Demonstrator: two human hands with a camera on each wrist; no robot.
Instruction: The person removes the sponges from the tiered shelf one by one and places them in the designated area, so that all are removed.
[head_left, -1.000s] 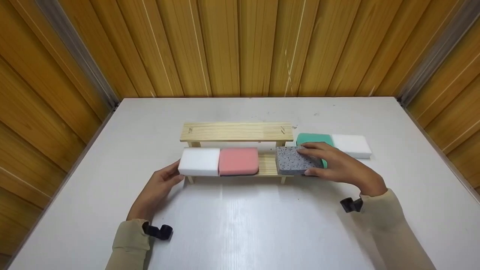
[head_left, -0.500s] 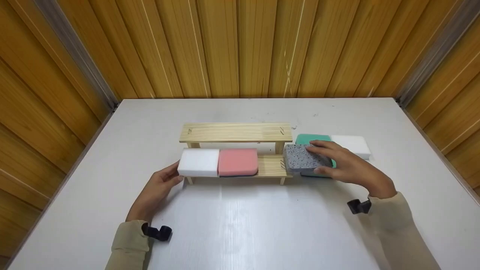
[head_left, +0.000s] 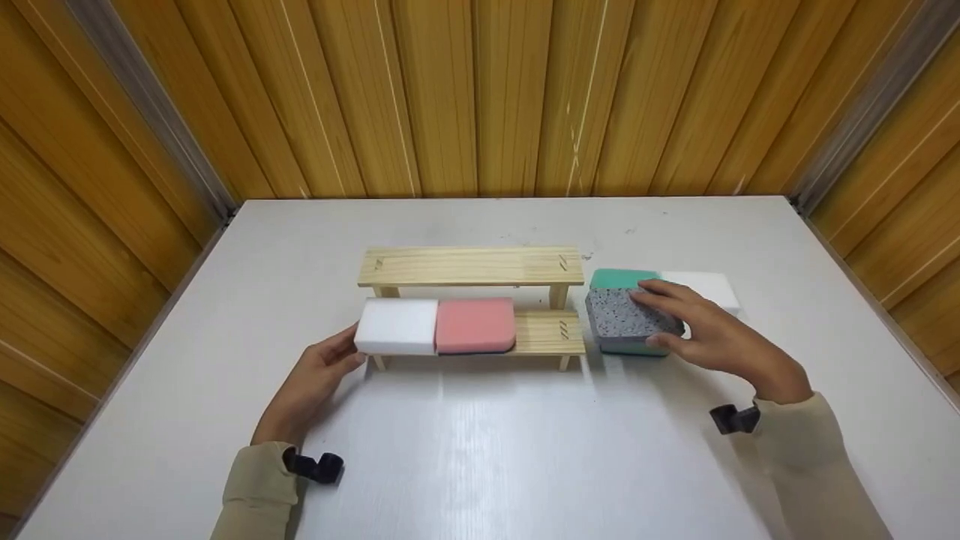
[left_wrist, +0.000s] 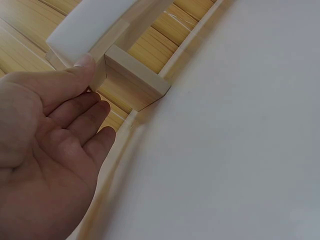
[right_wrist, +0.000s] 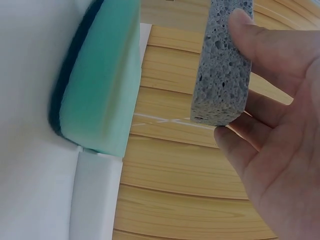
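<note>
With thumb and fingers, my left hand (head_left: 319, 379) grips the left end of the lower step of a two-step wooden rack (head_left: 472, 266). On that step a white sponge (head_left: 397, 326) and a pink scouring sponge (head_left: 476, 325) lie side by side. A grey, pitted pumice stone (head_left: 619, 313) is pinched between the thumb and fingers of my right hand (head_left: 712, 341), to the right of the rack. The right wrist view shows the stone (right_wrist: 220, 70) raised above a green scouring sponge (right_wrist: 102, 80) with a dark scrub layer underneath.
Another white sponge (head_left: 709, 287) lies on the white table (head_left: 480, 450), against the green sponge's right side and partly behind my right hand. Wood-patterned walls (head_left: 480, 97) rise behind the table and on both sides.
My right hand has moved the pumice stone rightward, from over the right end of the lower step to over the green sponge. My left hand stays at the rack.
</note>
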